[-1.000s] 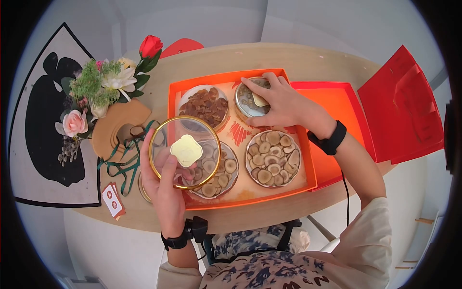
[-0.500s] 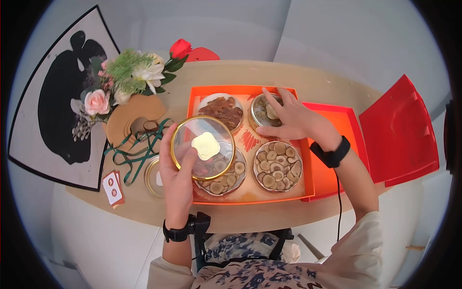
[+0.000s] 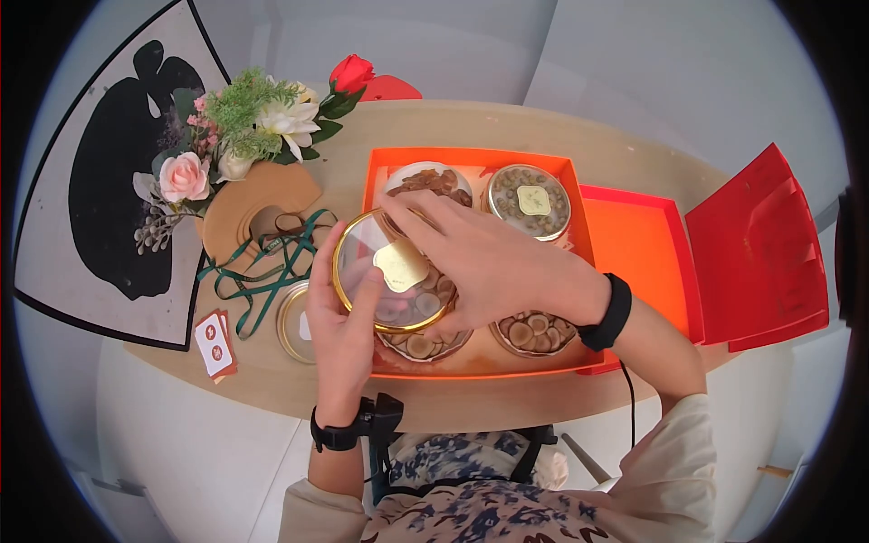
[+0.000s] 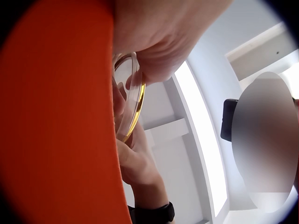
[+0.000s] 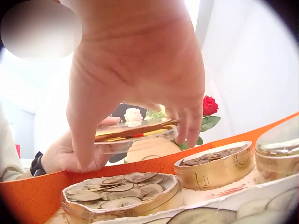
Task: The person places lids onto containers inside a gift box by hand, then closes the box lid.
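A clear round lid [image 3: 385, 303] with a gold rim and a gold label is tilted above the front left of the orange box [image 3: 579, 348]. My left hand [image 3: 339, 339] holds its left edge, thumb over the face. From the right, my right hand [image 3: 507, 262] spans the same lid, thumb and fingers at opposite sides of the rim in the right wrist view. Beneath it is a round container of pale dried slices [image 5: 121, 189], uncovered. Behind stands a container of brown dried pieces [image 3: 430, 179]. A lidded container [image 3: 529, 201] with a gold label sits back right.
Another container of slices [image 3: 534, 333] is front right. An orange-lined red box part [image 3: 643, 249] and a red panel [image 3: 760, 262] lie right. To the left are another lid [image 3: 294, 326], green ribbons [image 3: 253, 294], cards [image 3: 214, 347] and artificial flowers [image 3: 235, 136].
My right hand has left the back right container, where a lid now sits, and moved left onto the clear lid. My left hand has kept hold of that lid, which is now tilted.
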`<move>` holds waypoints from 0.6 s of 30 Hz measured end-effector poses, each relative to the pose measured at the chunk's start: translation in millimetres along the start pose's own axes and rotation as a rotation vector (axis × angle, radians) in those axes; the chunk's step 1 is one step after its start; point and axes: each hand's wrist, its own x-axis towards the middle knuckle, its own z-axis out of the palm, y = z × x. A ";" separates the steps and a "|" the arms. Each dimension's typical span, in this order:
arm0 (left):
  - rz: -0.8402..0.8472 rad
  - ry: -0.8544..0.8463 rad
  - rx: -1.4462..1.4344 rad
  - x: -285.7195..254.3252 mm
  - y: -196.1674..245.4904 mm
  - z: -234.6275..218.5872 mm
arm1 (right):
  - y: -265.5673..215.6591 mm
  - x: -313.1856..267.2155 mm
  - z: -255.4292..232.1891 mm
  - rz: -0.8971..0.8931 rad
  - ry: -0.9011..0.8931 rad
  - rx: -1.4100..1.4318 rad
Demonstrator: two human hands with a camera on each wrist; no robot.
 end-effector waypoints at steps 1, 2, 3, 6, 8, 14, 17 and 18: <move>-0.002 -0.001 0.000 0.1 0.8 -0.5 | -0.2 -0.7 0.5 0.002 0.000 0.001; -0.004 -0.001 -0.013 0.1 1.0 -0.9 | -0.7 -2.4 1.0 -0.016 0.014 -0.012; -0.008 -0.001 -0.027 -0.3 0.5 -1.1 | -0.9 -3.7 1.4 -0.034 0.026 -0.024; 0.011 0.010 0.000 -0.6 -1.4 0.9 | -3.0 -4.2 -0.8 0.025 -0.010 0.014; 0.030 0.011 0.044 0.5 -4.6 0.6 | -4.9 -3.7 -3.0 0.040 -0.028 0.008; 0.077 0.032 0.133 0.0 -5.7 0.3 | -6.2 -0.5 -5.5 0.061 -0.058 -0.006; 0.090 0.041 0.071 2.1 -9.9 -1.0 | -2.1 -0.2 -4.8 0.043 -0.025 -0.037; 0.076 0.046 0.009 2.2 -11.1 -0.8 | 1.7 -0.6 -3.7 0.018 0.015 -0.064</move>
